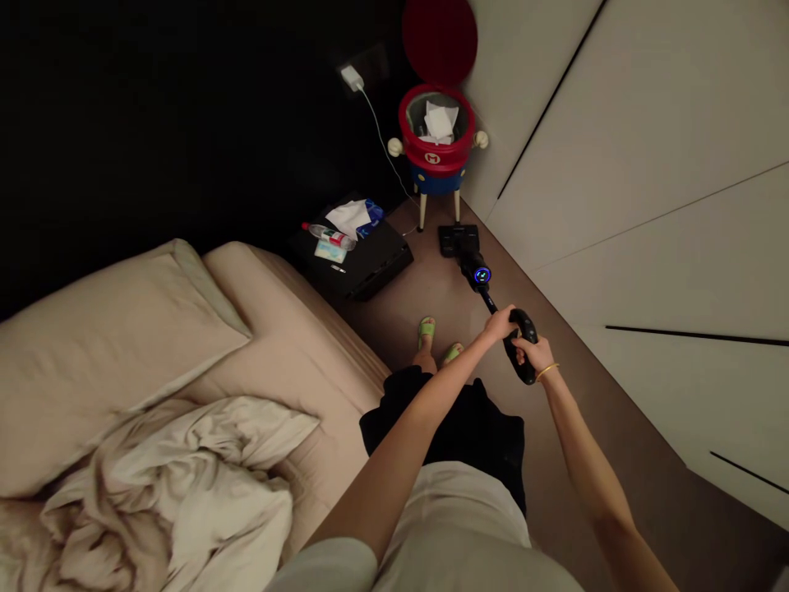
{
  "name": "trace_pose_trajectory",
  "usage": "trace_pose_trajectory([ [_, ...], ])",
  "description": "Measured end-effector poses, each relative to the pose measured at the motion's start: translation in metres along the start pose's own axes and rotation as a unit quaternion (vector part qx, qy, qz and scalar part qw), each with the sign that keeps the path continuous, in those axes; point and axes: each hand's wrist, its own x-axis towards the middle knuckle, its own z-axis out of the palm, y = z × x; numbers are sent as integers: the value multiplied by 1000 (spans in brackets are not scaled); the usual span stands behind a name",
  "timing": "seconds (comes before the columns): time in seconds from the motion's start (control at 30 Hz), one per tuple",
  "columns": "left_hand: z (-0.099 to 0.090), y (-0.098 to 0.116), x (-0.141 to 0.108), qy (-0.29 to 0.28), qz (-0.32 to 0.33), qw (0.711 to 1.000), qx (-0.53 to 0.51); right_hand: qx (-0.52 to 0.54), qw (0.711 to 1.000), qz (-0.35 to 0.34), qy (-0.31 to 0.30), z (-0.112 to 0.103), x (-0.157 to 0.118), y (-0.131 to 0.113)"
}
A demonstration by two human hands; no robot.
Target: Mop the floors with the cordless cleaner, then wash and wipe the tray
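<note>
A black upright floor cleaner with a lit blue round display leans out ahead of me, its wide head flat on the floor by the bin's legs. My left hand is closed around the shaft just below the looped handle. Farther up, my right hand, with a thin gold band at the wrist, grips the same handle. Fingers of both hands are partly hidden by the handle.
A red and blue bin on legs, lid raised, holds white tissues. Left of it a low black nightstand carries a bottle, tissues and small packets. The bed borders my left, pale cabinets my right. A white charger cable hangs down.
</note>
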Motion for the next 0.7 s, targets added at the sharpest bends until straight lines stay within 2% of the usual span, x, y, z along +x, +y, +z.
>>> trace_pose_trajectory([
  [0.17,16,-12,-29,-71,22,997,37,-16,1000,19,18,-6,-31,37],
  [0.3,38,-19,-68,-180,57,980,67,-77,996,30,-19,-30,-77,70],
  [0.47,62,-25,-114,-318,112,939,72,-191,978,61,-54,-55,-139,98],
  [0.6,66,-39,-130,-396,166,899,89,-267,962,47,-43,-44,-168,111],
  [0.67,56,-55,-128,-416,153,891,96,-293,955,26,-30,-29,-174,116],
  [0.7,46,-66,-125,-410,130,898,97,-303,953,17,-22,-20,-176,117],
])
